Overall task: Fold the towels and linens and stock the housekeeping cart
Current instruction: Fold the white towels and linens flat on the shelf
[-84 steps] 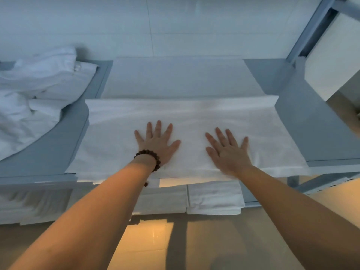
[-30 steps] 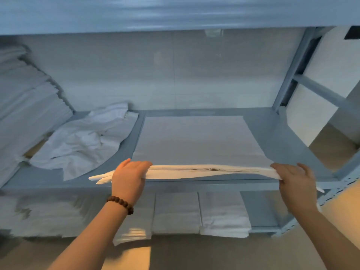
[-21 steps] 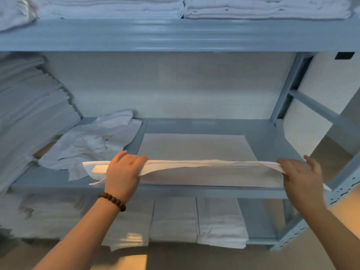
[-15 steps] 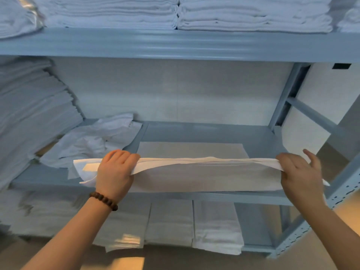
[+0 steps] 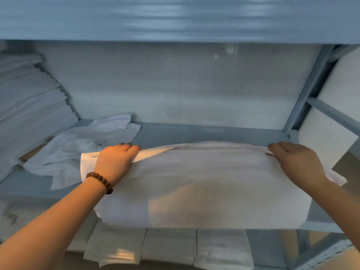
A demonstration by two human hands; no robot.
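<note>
Pinched along its upper edge, wide white folded linen (image 5: pixel 204 188); left hand (image 5: pixel 115 162) and right hand (image 5: pixel 298 164) curled round opposite ends; hanging over front of grey-blue metal shelf (image 5: pixel 214 133). Long axis left to right; hands equally near.

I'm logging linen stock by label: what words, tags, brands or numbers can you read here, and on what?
No text here can be read.
Reddish marks on the top edge of the folded sheet: too blurred to read.
Stacked linens and shelf: no labels visible.
</note>
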